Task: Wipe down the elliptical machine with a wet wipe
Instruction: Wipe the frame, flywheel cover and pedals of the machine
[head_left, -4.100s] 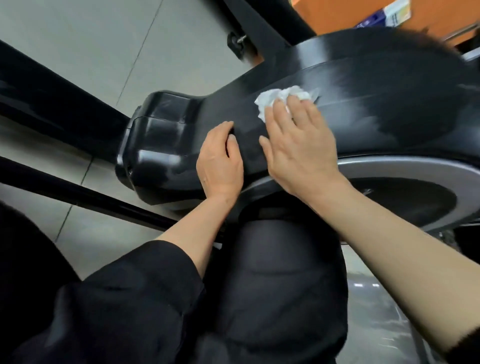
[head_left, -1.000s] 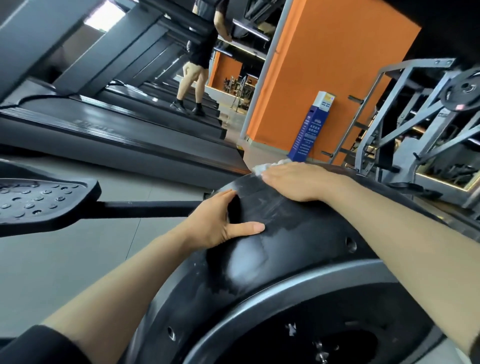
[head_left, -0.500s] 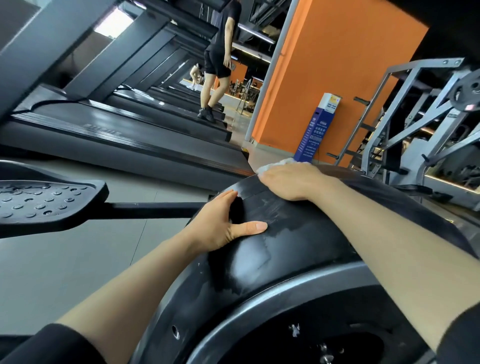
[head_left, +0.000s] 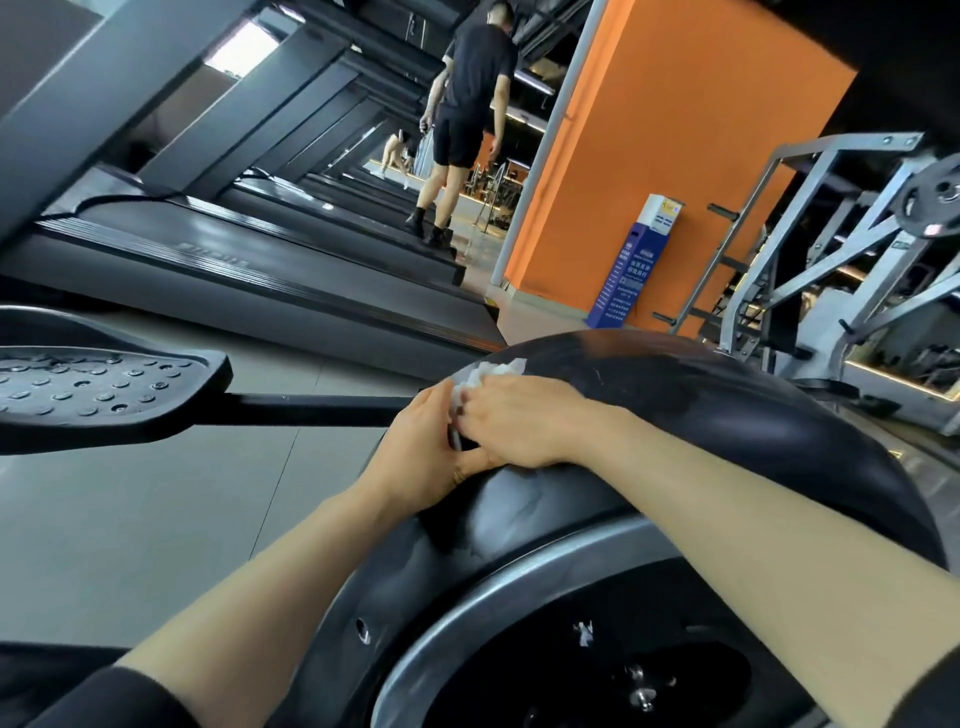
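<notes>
Near the centre of the frame the two hands meet on the top of the black flywheel cover (head_left: 753, 415) of the elliptical machine. The wet wipe (head_left: 485, 375) is a crumpled white bunch that lies just above and between the hands, toward the upper left of the right hand (head_left: 524, 426). Most of it shows beyond the fingertips, and a strip of it goes down into the gap between the two hands. The right hand lies over the wipe with its fingers close together and bent down on it; it seems to pinch the wipe, but the fingertips are hidden. The left hand (head_left: 426, 457) touches the wipe from the left side, with its fingers curled against it and its thumb under the right hand. The cover curves as an arch from the lower left to the right of the frame, so the unwiped surface continues along this arch to the right, on the side of the right hand.

Compared with half a second ago, the left hand is no longer spread flat on the side of the cover: it has come up to the wipe. The right hand has moved a little back toward the left, and more of the wipe shows. The hands are probably regripping or refolding the wipe.
</notes>
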